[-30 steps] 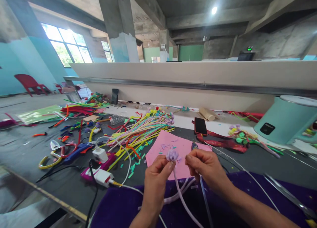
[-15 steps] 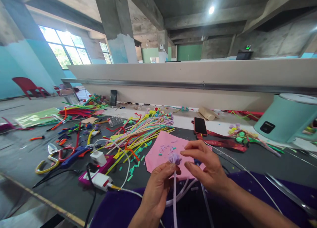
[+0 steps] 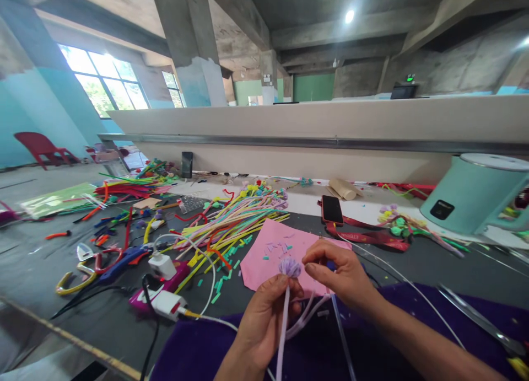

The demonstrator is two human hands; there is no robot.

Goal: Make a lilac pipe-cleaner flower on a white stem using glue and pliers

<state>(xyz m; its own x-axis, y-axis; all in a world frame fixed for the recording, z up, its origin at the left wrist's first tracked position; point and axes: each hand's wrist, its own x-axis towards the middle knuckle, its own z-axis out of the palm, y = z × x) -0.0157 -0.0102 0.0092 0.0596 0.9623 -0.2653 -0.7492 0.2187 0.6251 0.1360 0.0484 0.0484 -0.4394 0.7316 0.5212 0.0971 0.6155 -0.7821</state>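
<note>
Your head camera looks forward and down, close above your left hand (image 3: pixel 266 315) and right hand (image 3: pixel 342 268), across the table (image 3: pixel 111 326).

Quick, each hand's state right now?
Left hand: closed, holding the lavender pipe-cleaner flower.
Right hand: loosely curled beside it; whether holding anything cannot be told.

Tuft (image 3: pixel 290 268) was pale lilac, its stem (image 3: pixel 283 328) a whiter lilac. Sheet (image 3: pixel 253 268) was plain pink; snippets (image 3: pixel 215 298) were teal and lilac. Surface (image 3: pixel 103 320) read dark grey, cloth (image 3: pixel 202 348) deep purple. Kettle (image 3: pixel 469 199) was mint green; lanyard (image 3: pixel 372 236), red with paler lettering.
</note>
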